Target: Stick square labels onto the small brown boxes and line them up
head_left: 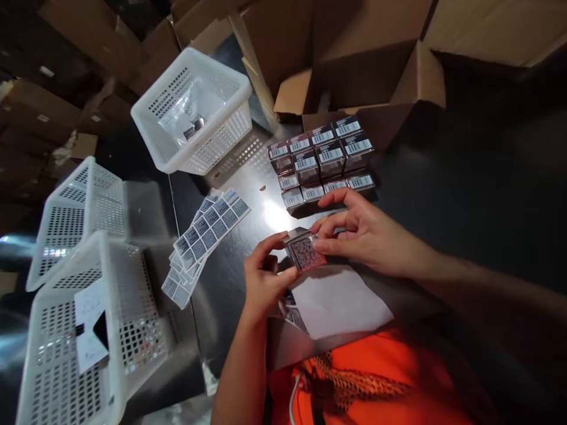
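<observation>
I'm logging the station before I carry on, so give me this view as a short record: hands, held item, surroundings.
Holding: left hand grips a small box
Touching: right hand, thumb at the box's patterned face
Below the box: white paper
Left of hands: overlapping label sheets
Beyond hands: grouped barcoded boxes
Behind those: open carton
Far left: white baskets

At centre, open table (pixel 268 215) runs between label sheets (pixel 212 227) and boxes (pixel 319 168), with a basket (pixel 225 136) blocking the upper left.
</observation>
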`<action>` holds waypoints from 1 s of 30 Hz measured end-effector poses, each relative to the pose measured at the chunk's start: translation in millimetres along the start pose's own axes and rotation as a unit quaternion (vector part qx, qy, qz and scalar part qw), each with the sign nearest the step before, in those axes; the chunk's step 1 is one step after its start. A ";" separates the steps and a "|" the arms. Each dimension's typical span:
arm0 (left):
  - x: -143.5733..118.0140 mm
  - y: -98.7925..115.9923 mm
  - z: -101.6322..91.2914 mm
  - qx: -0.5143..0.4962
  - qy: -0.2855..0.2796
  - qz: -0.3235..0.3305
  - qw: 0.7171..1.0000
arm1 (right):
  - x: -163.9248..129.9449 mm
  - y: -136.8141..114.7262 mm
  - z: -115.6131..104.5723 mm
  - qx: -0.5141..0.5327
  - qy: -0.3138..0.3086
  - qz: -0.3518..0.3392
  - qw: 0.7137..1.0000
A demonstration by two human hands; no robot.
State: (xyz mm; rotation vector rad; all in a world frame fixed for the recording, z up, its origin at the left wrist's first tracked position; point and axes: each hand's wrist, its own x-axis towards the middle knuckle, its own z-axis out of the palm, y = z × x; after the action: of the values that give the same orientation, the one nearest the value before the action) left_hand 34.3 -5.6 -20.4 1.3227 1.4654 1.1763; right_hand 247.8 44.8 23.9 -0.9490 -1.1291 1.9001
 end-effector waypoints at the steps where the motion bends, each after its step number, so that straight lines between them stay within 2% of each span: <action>1: -0.1 0.5 0.2 -0.001 0.002 0.001 1.000 | 0.0 0.0 0.0 -0.001 0.000 0.003 1.000; 9: 0.1 2.7 1.5 0.006 0.007 0.023 1.000 | 0.6 0.7 0.7 -0.003 0.000 0.016 1.000; 19: 0.3 7.2 1.9 0.016 0.009 0.017 1.000 | 1.4 3.4 -0.9 -0.001 0.002 0.014 1.000; 30: -0.6 4.1 1.2 0.037 0.007 0.036 0.999 | 1.9 3.6 -0.7 0.001 0.002 0.008 1.000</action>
State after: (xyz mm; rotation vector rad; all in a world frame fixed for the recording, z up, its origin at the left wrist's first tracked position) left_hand 36.5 -6.0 -16.7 1.4315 1.4957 1.1899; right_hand 246.8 45.4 20.0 -0.9636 -1.1194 1.9111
